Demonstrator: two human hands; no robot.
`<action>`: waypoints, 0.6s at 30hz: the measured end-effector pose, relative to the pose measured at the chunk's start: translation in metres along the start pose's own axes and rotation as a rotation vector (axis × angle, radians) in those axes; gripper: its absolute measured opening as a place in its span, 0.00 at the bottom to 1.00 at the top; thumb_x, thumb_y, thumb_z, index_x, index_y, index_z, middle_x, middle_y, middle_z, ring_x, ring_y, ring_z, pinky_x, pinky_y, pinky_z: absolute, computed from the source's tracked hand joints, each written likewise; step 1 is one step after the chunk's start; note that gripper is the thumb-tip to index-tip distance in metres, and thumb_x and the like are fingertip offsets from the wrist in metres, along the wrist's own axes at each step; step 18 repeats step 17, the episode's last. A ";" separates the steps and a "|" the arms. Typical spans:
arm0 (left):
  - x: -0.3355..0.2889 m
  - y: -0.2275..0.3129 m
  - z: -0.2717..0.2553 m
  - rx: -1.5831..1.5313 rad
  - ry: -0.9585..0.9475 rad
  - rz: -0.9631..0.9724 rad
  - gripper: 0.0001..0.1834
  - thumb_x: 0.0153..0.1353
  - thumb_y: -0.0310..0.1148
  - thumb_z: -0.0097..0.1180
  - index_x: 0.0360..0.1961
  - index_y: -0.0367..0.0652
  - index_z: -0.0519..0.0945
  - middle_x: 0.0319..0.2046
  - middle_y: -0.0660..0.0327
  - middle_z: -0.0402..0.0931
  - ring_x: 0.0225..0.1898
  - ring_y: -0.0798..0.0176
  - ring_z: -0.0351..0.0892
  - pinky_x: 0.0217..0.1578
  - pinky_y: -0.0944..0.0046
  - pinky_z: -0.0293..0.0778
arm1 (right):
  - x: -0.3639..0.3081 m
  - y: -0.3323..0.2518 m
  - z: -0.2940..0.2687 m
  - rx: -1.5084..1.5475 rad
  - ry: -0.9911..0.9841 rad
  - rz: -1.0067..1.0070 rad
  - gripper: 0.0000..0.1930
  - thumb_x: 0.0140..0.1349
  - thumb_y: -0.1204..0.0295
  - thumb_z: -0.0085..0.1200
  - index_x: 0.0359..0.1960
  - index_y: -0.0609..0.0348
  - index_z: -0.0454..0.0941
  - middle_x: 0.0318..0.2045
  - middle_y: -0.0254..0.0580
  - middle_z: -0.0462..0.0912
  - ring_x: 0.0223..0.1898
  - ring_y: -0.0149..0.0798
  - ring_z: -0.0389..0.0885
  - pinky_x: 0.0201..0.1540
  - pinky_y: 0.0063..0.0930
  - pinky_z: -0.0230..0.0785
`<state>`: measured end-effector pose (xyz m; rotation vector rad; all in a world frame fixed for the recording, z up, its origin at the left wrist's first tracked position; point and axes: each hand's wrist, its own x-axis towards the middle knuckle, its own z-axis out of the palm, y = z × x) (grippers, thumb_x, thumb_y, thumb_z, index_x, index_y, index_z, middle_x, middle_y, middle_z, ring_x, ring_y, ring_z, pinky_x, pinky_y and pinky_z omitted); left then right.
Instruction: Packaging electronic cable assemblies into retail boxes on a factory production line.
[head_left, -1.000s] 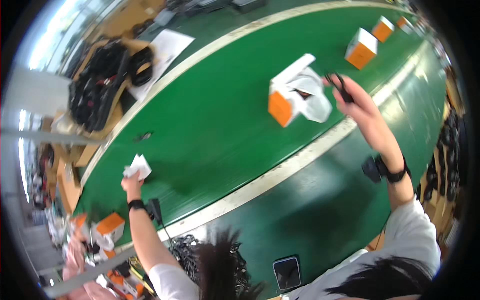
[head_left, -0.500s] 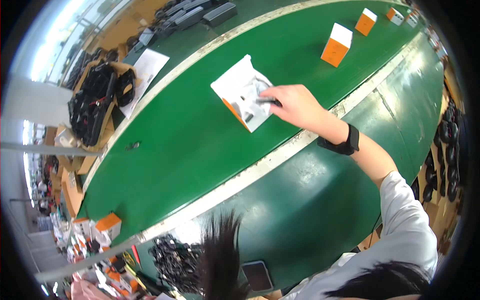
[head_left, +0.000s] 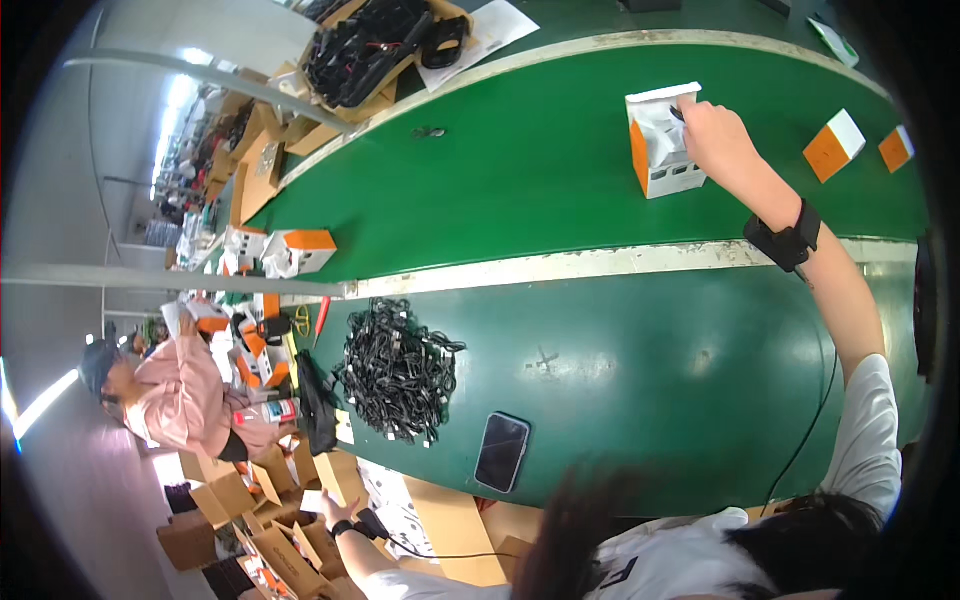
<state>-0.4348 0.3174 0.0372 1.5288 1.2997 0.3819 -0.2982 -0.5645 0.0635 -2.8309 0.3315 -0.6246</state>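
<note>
My right hand (head_left: 715,138) reaches over the far green belt to an open white and orange box (head_left: 674,180). Its fingers are closed at the box's raised top, pinching a small black item (head_left: 678,114); most of that item is hidden, so its kind is unclear. Crumpled whitish wrapping (head_left: 660,140) shows inside the box. At the lower left, my left hand (head_left: 338,512) is held out above cardboard cartons, with a small white piece (head_left: 312,501) at its fingers. Both wrists wear black bands; a thin cable runs from the left one.
On the near table lie a heap of black cables (head_left: 400,375) and a phone (head_left: 502,452). Closed orange and white boxes (head_left: 834,146) stand along the belt at right. A person in pink (head_left: 185,395) works at left beside more boxes. Metal rails (head_left: 200,277) cross at left.
The view has swung left, bringing the cable heap, the co-worker and my left hand into sight. My right hand stays at the open box, which now appears farther right in the picture.
</note>
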 end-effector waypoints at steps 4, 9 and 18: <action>-0.090 0.038 0.115 0.043 0.035 0.601 0.19 0.53 0.32 0.54 0.46 0.41 0.68 0.39 0.62 0.72 0.39 0.64 0.71 0.40 0.65 0.67 | 0.001 0.005 0.013 -0.188 -0.008 -0.189 0.05 0.41 0.79 0.51 0.23 0.65 0.73 0.22 0.52 0.77 0.26 0.49 0.78 0.29 0.37 0.71; -0.376 0.075 0.309 0.218 -0.847 1.160 0.10 0.53 0.22 0.53 0.38 0.38 0.72 0.34 0.62 0.74 0.38 0.67 0.72 0.41 0.69 0.68 | 0.005 0.018 0.025 -0.428 -0.245 -0.347 0.09 0.40 0.79 0.53 0.27 0.63 0.74 0.35 0.53 0.74 0.26 0.42 0.78 0.26 0.33 0.71; -0.596 0.024 0.507 0.438 -1.008 2.195 0.16 0.52 0.31 0.56 0.44 0.44 0.72 0.44 0.53 0.71 0.53 0.58 0.64 0.57 0.56 0.54 | 0.018 0.053 0.010 0.140 -0.450 -0.253 0.10 0.44 0.75 0.50 0.28 0.68 0.77 0.41 0.55 0.71 0.46 0.52 0.71 0.45 0.36 0.66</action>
